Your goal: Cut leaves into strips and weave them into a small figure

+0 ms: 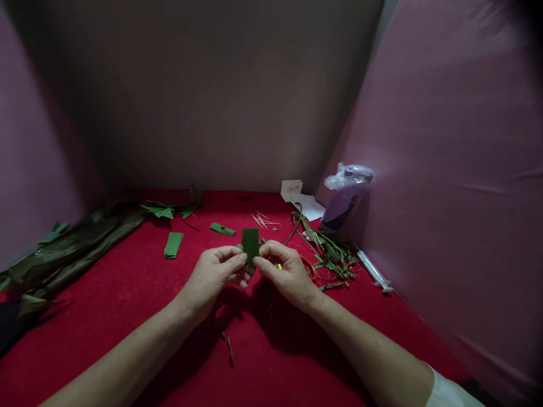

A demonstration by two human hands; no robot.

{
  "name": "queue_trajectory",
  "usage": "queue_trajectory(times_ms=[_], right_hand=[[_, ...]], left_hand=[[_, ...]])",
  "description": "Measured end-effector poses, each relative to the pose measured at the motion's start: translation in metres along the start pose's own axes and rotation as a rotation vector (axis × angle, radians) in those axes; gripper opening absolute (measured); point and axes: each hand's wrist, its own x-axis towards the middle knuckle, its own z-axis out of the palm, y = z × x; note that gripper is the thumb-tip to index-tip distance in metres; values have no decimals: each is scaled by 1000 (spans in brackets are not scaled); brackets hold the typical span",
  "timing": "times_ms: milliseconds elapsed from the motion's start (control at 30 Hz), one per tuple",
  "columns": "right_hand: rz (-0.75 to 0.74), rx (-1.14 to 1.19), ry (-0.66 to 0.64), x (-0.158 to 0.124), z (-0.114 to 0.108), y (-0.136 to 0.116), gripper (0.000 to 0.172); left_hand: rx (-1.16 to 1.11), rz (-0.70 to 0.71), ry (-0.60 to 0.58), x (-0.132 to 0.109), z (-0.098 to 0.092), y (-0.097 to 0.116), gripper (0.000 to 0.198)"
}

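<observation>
Between my two hands I hold up a small rectangular piece of green leaf [250, 242] over the red cloth. My left hand [218, 268] pinches its left lower edge between thumb and fingers. On the other side, my right hand [285, 268] grips the lower right edge the same way. Partly hidden behind my right hand lies a pair of scissors with orange-red handles [313, 268]. A cut leaf strip [223, 229] rests just beyond the hands, and a stack of leaf rectangles [173, 245] lies to their left.
Toothpicks [263, 220] lie scattered behind the hands. At right are leaf scraps [335, 251], a syringe [374, 271], a purple bottle in plastic wrap [344, 198] and white papers [309, 207]. Long folded leaves [76, 249] line the left side. Pink walls [458, 169] flank the cloth.
</observation>
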Motion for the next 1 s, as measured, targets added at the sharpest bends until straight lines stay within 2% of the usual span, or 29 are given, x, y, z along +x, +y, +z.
queue_trajectory(times_ms=[200,533,800,1000], right_hand=[[-50,-55,-23,1,-2,-2,16],[60,64,9,-1,2,0,12],[35,28,-26,0,-1,-2,14],[76,42,-43,0,-1,-2,14]], left_hand=[[2,2,10,-1,1,0,15],[21,38,-1,-2,2,0,14],[18,28,-1,-2,1,0,14],[72,63,2,-2,3,0,14]])
